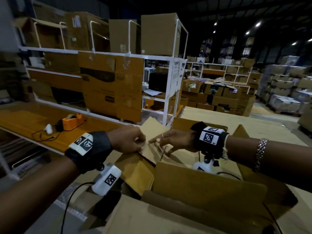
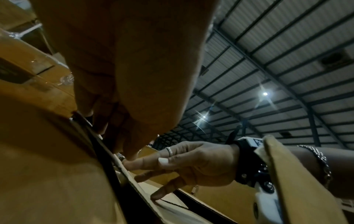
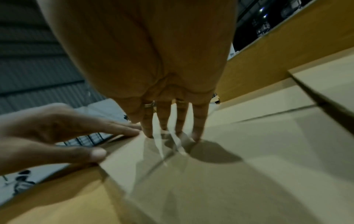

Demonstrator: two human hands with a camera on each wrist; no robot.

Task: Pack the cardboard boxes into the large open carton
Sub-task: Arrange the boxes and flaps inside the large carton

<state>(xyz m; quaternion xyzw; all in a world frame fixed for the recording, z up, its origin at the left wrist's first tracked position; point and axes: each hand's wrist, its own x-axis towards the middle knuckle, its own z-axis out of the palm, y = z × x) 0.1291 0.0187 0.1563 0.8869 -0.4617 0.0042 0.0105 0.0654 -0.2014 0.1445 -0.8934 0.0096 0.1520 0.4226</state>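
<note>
A brown cardboard box [image 1: 145, 169] [image 3: 229, 181] sits at the left end of the large open carton [image 1: 207, 183], whose flaps stand up around it. My left hand [image 1: 130, 141] [image 3: 57, 136] grips the box's left edge between thumb and fingers. My right hand [image 1: 172, 141] [image 2: 191, 163] reaches in from the right. Its straight fingertips [image 3: 197, 136] press down on the box's top, next to the left hand. A loose flap [image 1: 152, 125] sticks up behind both hands. The carton's inside is mostly hidden.
An orange worktable [image 1: 25, 119] at the left carries a tape dispenser [image 1: 71, 121] and a cable. Behind it stands a white rack [image 1: 170, 92] full of cartons. More stacked boxes [image 1: 219, 97] and wrapped pallets [image 1: 283, 85] fill the right background.
</note>
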